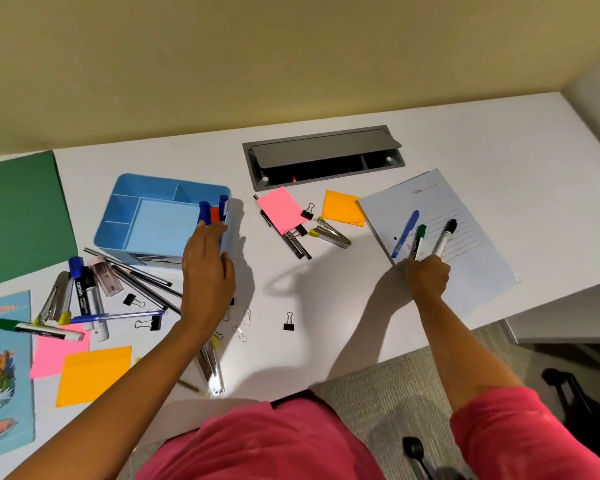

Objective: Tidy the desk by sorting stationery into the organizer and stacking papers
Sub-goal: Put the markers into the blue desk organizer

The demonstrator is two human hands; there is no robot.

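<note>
A blue organizer [142, 209] stands on the white desk [326, 306], with three markers [213, 213] upright in its right compartment. My left hand [207, 268] rests against the organizer's right front corner with fingers fairly straight. My right hand [426, 275] grips the lower ends of a blue pen [406, 232], a green-capped marker [420, 239] and a black-capped marker [444, 237] above a white lined paper [465, 216]. Several pens, pencils and markers [94, 289] lie piled left of my left hand.
A green folder [18, 216] and a blue illustrated notebook [4, 375] lie at the left. Pink and orange sticky notes [90, 368], binder clips [289, 325], paper clips, staplers [329, 233] and black pens are scattered about. An open grey cable hatch [323, 157] sits at the back.
</note>
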